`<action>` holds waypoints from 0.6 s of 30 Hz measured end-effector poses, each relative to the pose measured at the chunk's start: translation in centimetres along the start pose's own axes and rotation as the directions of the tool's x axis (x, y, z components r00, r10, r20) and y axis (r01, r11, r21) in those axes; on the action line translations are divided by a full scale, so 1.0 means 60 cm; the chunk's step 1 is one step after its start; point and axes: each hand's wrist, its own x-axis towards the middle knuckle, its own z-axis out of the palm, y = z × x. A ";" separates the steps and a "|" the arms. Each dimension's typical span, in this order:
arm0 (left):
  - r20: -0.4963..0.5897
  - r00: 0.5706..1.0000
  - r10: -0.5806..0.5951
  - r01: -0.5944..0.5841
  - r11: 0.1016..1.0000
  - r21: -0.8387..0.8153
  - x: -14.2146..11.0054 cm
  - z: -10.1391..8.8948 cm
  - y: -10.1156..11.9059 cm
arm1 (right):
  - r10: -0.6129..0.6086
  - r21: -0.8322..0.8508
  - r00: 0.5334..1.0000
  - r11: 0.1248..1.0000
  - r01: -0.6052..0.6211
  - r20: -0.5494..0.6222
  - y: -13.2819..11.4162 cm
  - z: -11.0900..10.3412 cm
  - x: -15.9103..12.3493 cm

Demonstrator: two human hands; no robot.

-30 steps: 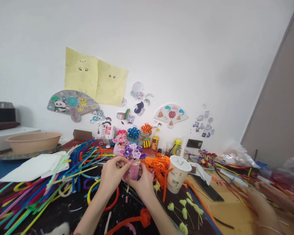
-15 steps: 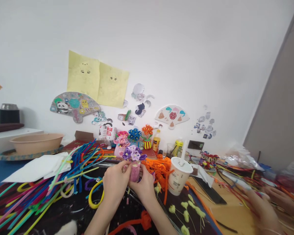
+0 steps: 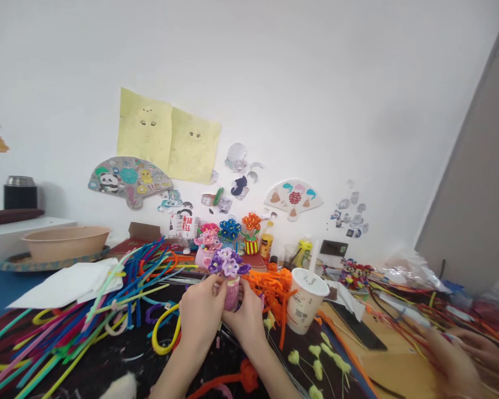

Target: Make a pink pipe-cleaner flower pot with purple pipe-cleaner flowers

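Note:
Between my hands stands a small pink pot (image 3: 232, 295) of pipe-cleaner flowers, its purple and lilac blooms (image 3: 229, 261) rising above my fingers. My left hand (image 3: 203, 307) grips the pot's left side with thumb and fingertips. On the other side, my right hand (image 3: 245, 309) has its thumb near the pot's base and its fingers behind it, partly hidden. Just beyond are finished pots with pink flowers (image 3: 209, 237), blue flowers (image 3: 230, 229) and orange flowers (image 3: 251, 223). Orange pipe-cleaner pieces (image 3: 270, 285) lie heaped right of my hands.
Loose coloured pipe cleaners (image 3: 79, 327) spread over the left side, near white paper sheets (image 3: 62, 285). A paper cup (image 3: 306, 302) with a straw stands at right, before pale yellow-green buds (image 3: 317, 354). Another person's hands (image 3: 453, 360) work at the far right. A tan basin (image 3: 66, 244) sits back left.
The view has shifted slightly, so everything sits a little farther right. My hands keep their hold on the pink pot. The other person's hands at far right have moved a little, blurred.

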 end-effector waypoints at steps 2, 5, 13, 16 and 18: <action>0.006 1.000 0.019 -0.019 0.998 0.062 0.000 0.001 0.000 | -0.006 -0.007 1.000 1.000 0.006 0.001 0.000 0.000 0.000; 0.005 0.998 0.058 -0.058 0.992 0.109 -0.001 0.002 -0.002 | -0.005 -0.019 1.000 1.000 0.005 0.004 -0.001 -0.001 0.001; -0.025 0.994 0.106 -0.102 0.985 0.138 0.000 0.003 -0.004 | 0.028 -0.020 1.000 0.999 -0.028 0.007 -0.003 -0.005 0.003; -0.024 0.994 0.111 -0.108 0.988 0.114 -0.001 0.004 -0.006 | 0.029 -0.031 1.000 0.999 -0.029 -0.003 -0.004 -0.007 0.003; -0.013 0.994 0.111 -0.109 0.989 0.097 -0.001 0.004 -0.008 | 0.026 -0.035 1.000 0.999 -0.026 -0.008 -0.005 -0.007 0.003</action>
